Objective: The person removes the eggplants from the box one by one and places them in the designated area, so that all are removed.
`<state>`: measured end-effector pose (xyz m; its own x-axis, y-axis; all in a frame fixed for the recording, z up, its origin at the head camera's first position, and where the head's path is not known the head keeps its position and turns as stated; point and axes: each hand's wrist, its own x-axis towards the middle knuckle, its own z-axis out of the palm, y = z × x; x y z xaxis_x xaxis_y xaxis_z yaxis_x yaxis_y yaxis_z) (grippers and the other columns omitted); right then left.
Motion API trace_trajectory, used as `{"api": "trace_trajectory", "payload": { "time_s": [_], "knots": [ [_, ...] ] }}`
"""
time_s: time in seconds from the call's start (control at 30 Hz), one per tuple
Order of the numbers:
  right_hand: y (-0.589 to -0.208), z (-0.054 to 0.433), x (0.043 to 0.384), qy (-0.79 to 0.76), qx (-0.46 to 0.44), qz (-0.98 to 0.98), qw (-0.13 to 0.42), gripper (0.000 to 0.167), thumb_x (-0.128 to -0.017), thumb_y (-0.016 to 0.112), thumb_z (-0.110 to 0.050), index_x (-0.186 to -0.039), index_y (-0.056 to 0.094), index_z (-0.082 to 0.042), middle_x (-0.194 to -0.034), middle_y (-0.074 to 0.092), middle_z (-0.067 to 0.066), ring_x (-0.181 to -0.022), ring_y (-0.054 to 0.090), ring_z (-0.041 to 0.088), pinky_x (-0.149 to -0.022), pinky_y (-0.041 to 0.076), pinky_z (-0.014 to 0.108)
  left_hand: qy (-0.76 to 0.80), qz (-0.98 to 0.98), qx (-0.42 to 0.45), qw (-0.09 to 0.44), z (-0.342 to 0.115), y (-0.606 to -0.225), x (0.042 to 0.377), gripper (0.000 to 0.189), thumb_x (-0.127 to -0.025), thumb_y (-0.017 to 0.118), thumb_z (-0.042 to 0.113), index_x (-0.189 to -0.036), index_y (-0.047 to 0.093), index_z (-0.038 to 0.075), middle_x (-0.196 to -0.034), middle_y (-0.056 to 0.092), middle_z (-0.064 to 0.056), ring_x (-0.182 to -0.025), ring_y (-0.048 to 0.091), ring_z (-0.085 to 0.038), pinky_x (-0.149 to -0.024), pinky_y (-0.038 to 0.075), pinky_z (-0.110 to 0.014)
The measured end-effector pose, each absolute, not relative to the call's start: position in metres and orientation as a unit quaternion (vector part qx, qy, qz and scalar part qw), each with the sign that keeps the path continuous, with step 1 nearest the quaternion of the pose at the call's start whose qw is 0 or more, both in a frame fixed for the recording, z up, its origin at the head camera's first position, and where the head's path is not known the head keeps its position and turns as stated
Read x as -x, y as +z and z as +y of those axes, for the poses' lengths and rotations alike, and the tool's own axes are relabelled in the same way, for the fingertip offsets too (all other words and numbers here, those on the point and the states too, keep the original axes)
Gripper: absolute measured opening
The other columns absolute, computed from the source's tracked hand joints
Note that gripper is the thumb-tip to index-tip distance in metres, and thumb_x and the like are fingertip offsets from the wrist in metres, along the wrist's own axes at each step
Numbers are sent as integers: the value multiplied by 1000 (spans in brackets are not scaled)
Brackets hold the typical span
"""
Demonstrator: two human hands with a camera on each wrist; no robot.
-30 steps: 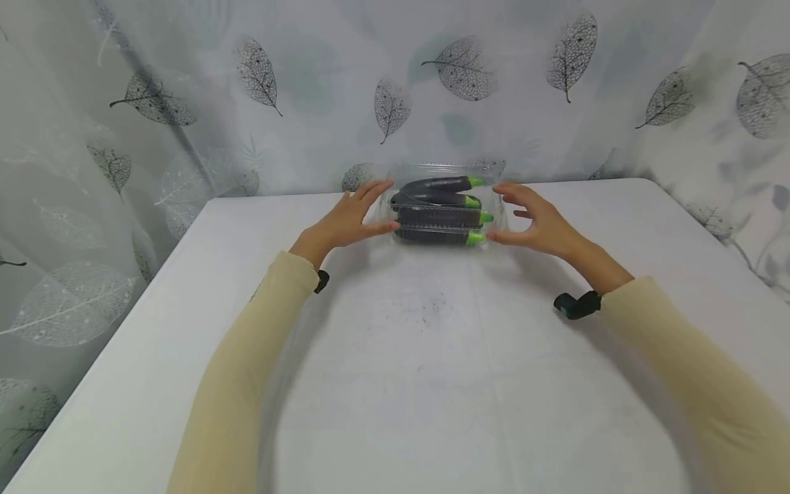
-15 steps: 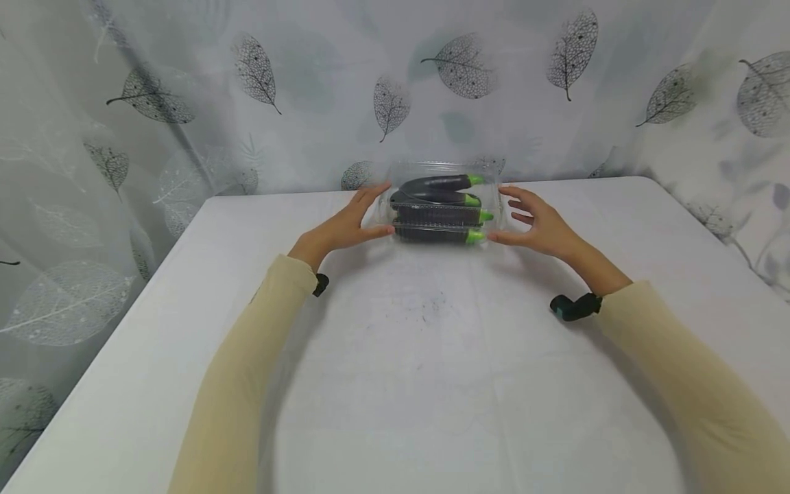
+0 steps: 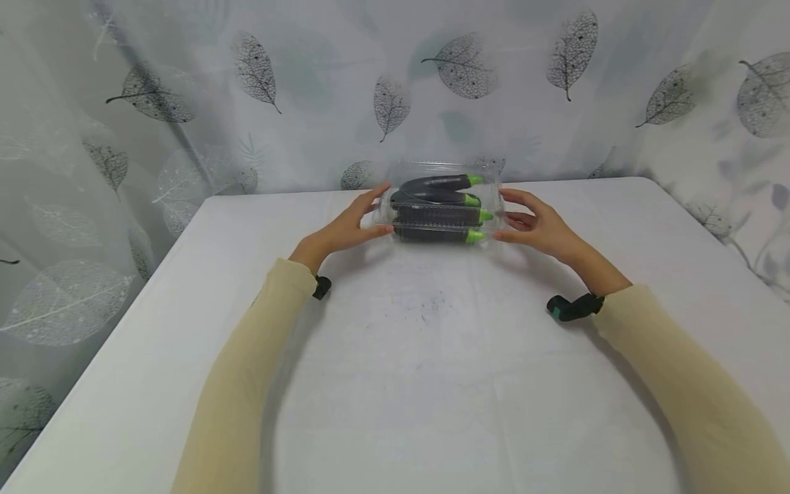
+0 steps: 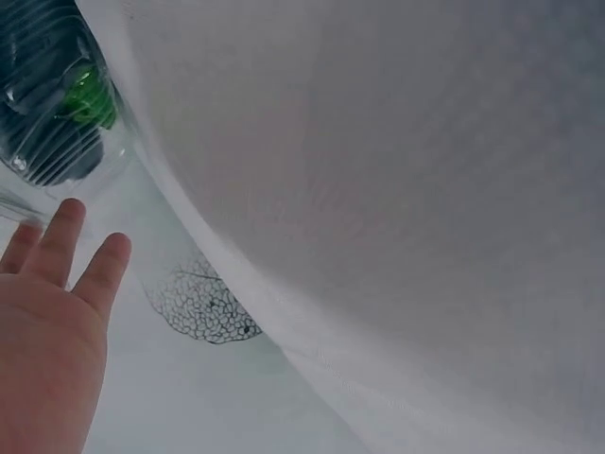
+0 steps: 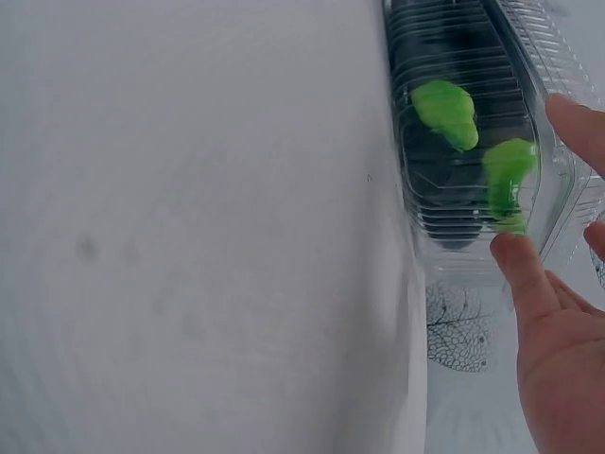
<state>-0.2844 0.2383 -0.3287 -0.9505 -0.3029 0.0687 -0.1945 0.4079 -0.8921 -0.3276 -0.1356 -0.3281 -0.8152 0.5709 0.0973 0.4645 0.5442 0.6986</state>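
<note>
A clear ribbed plastic box [image 3: 444,166] stands at the table's far edge. Through its walls several dark eggplants [image 3: 435,217] show, their bright green stem ends [image 5: 444,113] facing right. At the box's left end is my left hand [image 3: 339,230], thumb and fingers spread and extended; in the left wrist view its fingertips [image 4: 68,208] lie close to the ribbed wall. My right hand [image 3: 540,225] is at the opposite end, fingers slightly bent around the corner. A fingertip [image 5: 508,246] of it meets the box's lower edge in the right wrist view. Contact at the left end is unclear.
A white cloth covers the table [image 3: 420,384], with faint dark specks [image 3: 432,305] near its middle. Behind hangs a pale curtain [image 3: 333,89] printed with leaves, close to the box. Dark wrist straps [image 3: 577,307] show at both sleeve cuffs.
My right fingers and thumb have shifted slightly to the right, outward from the box's end. My left hand has moved a little to the left. The box stays in place.
</note>
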Motion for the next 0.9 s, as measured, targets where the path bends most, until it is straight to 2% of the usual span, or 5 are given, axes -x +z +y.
{"api": "trace_trajectory", "payload": {
  "time_s": [0.13, 0.23, 0.57, 0.77, 0.9],
  "knots": [
    [-331, 240, 284, -545, 155, 821, 68, 81, -89, 71, -7, -155, 25, -18, -160, 19, 6, -142, 34, 31, -97, 42, 17, 380, 874, -292, 77, -136, -328, 327, 81, -97, 62, 29, -158, 9, 25, -163, 8, -2, -146, 25, -31, -116, 21, -51],
    [-333, 243, 285, -555, 164, 812, 80, 79, -92, 68, -6, -155, 23, -20, -161, 17, 4, -143, 32, 31, -92, 44, 14, 383, 873, -292, 79, -136, -328, 328, 79, -97, 61, 28, -158, 10, 25, -164, 8, -3, -147, 23, -31, -116, 19, -51],
    [-337, 244, 288, -578, 171, 793, 87, 78, -92, 66, -4, -155, 23, -21, -161, 16, 3, -144, 30, 32, -95, 46, 19, 399, 865, -291, 88, -133, -318, 317, 77, -98, 59, 17, -158, 11, 12, -164, 8, -9, -148, 17, -36, -117, 14, -53],
    [-338, 244, 288, -577, 160, 794, 102, 78, -94, 65, -6, -155, 20, -26, -162, 10, 3, -145, 27, 30, -103, 42, 28, 403, 864, -292, 76, -137, -326, 324, 78, -96, 64, 23, -157, 16, 19, -164, 13, 0, -148, 22, -28, -118, 19, -46],
    [-338, 243, 288, -608, 149, 769, 130, 79, -95, 62, -4, -154, 19, -32, -162, 9, 9, -147, 23, 30, -101, 42, 27, 428, 853, -289, 78, -138, -327, 327, 79, -93, 68, 21, -156, 20, 22, -162, 16, 1, -147, 25, -24, -116, 25, -38]
  ]
}}
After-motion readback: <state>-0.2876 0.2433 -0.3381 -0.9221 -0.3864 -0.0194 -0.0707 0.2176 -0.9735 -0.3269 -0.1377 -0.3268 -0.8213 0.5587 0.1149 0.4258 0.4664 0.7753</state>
